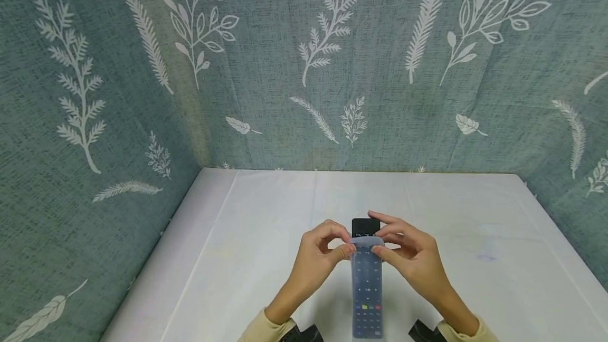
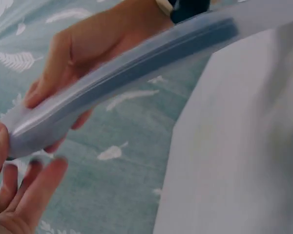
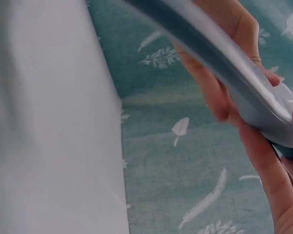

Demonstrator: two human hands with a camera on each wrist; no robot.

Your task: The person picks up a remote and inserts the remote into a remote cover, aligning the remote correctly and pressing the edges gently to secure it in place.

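A black remote control [image 1: 366,227] lies within a translucent bluish-white sleeve cover [image 1: 367,292], its bare top end sticking out beyond the cover's rim. Buttons show through the cover, including a yellow and a red one. My left hand [image 1: 319,249] pinches the rim's left corner between thumb and fingers. At the right corner, my right hand [image 1: 412,252] pinches the rim, with its index finger extended beside the remote's bare end. Seen side-on in the left wrist view, the cover [image 2: 83,92] is slightly bowed. The right wrist view shows the remote's dark end [image 3: 290,152] emerging below the cover.
A white table [image 1: 266,210] lies beneath the hands. Green leaf-patterned fabric [image 1: 266,67] stands behind it and along both sides. Black wrist-worn devices [image 1: 304,334] sit near the cream sleeves [image 1: 266,327].
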